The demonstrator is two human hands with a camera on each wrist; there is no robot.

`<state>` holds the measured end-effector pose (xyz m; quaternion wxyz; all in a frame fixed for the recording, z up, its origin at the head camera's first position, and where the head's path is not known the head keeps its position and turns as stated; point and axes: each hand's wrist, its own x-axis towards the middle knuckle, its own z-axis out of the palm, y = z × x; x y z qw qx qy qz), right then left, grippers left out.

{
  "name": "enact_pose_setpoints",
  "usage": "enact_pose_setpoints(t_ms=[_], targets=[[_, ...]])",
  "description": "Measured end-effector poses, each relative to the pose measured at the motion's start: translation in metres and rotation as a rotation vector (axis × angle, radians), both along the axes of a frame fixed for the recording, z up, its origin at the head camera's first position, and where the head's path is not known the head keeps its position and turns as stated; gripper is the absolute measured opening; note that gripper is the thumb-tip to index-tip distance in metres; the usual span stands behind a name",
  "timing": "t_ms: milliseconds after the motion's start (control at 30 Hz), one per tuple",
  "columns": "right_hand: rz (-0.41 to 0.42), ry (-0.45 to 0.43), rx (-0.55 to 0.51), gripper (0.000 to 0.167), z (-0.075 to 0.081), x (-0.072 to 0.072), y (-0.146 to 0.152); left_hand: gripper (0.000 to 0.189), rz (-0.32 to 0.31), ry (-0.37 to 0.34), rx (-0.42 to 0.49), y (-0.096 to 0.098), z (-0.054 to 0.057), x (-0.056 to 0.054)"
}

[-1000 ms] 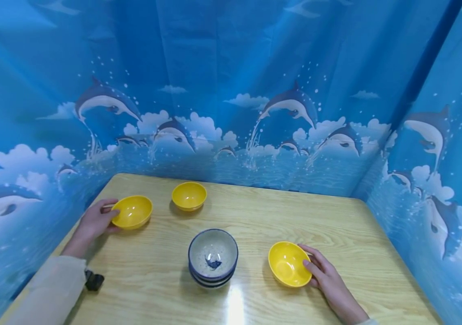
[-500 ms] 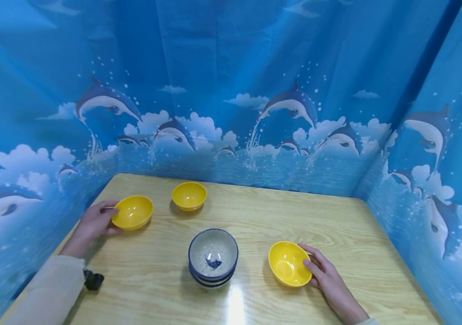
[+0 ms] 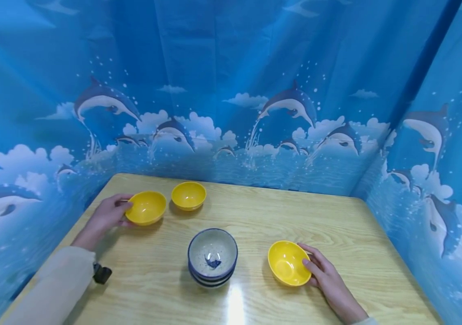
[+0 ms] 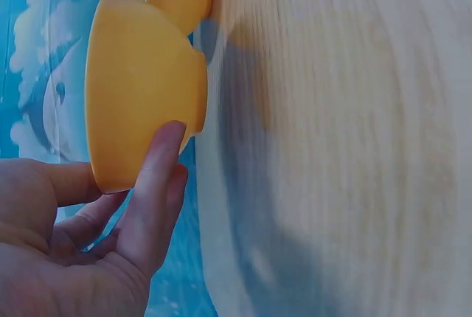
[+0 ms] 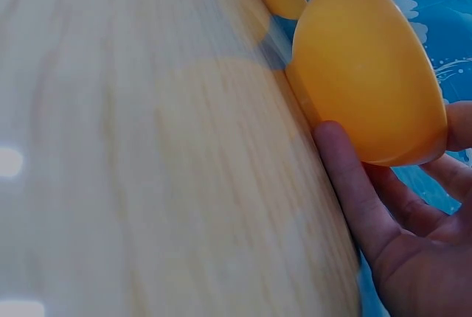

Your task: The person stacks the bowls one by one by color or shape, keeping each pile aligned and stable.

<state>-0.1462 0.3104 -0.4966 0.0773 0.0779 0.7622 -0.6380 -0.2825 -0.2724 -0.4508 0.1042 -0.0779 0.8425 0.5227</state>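
a yellow bowl (image 3: 146,208) is grasped by the left hand (image 3: 111,213) at the bowl's side nearest that hand; the rim is pinched under the thumb, and the outer wall is supported by the fingers, as is shown in the left wrist view. a second yellow bowl (image 3: 288,264) is grasped by the right hand (image 3: 326,274) in a like manner, and is held just to the left of that hand, with its mouth tilted. whether the base of this second bowl is touched to the table (image 3: 255,216) cannot be told.

a third yellow bowl (image 3: 188,196), touched by neither hand, is placed to the right of the left hand, just beyond the bowl held there, with a narrow gap left between the two. a stack of grey bowls (image 3: 213,259) with blue rims is set between the hands, nearer to the person than the left hand and well to the left of the right hand; a dark blue mark is seen inside the top one. a pale sleeve (image 3: 52,289) is worn behind the left hand, with a black device (image 3: 102,273) beside its cuff. beyond both hands, a blue curtain (image 3: 231,67) printed with dolphins is hung.
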Motion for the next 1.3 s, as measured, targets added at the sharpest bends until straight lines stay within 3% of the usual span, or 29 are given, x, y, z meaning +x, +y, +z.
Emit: enact_pose_setpoints(t_ms=[467,700,1033,1300], targets=[[-0.012,-0.017,0.032,0.056,0.002,0.0,-0.002,0.049,-0.082,0.025,-0.082,0.063,0.027,-0.016],[-0.008,-0.006,0.033,0.056,0.001,0.0,-0.002,0.047,-0.091,0.016,-0.058,0.085,0.037,-0.022],[-0.008,-0.014,0.038,0.057,0.0,-0.001,-0.001,0.046,-0.099,0.004,-0.044,0.113,0.043,-0.032],[-0.001,-0.016,0.042,0.058,0.0,0.0,0.0,0.044,-0.12,-0.015,-0.072,0.141,0.056,-0.032]])
